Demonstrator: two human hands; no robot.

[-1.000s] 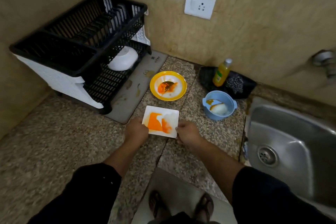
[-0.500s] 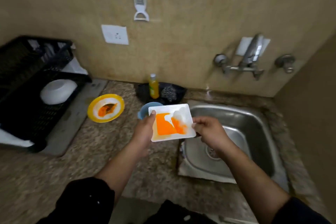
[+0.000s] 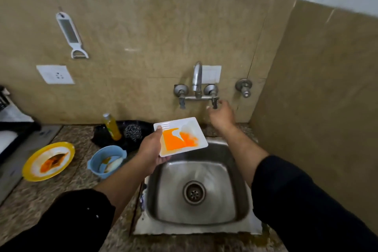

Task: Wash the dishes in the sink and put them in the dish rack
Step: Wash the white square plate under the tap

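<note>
While the left hand is gripping the white square plate smeared with orange sauce by its near-left corner, thumb on top and fingers underneath, the plate is hanging slightly tilted over the back-left rim of the stainless steel sink, roughly below the chrome tap spout. Right hand is reaching up to the right-hand chrome tap lever, fingers curling round it. Can't see any water running. Judging the step as opening the tap for a rinse, so washing is barely starting. Risks: plate is hanging on a one-handed corner pinch, so a hard jet landing on the far side is likely levering it down and out of the grip, more so once the sauce is getting wet and slick. Opening the lever too far is also likely throwing orange splash off the tilted face onto the wall and the yellow dish-soap bottle. The yellow-rimmed round plate and the blue plastic bowl are sitting dirty on the speckled granite tabletop, well apart from the sink, waiting.
</note>
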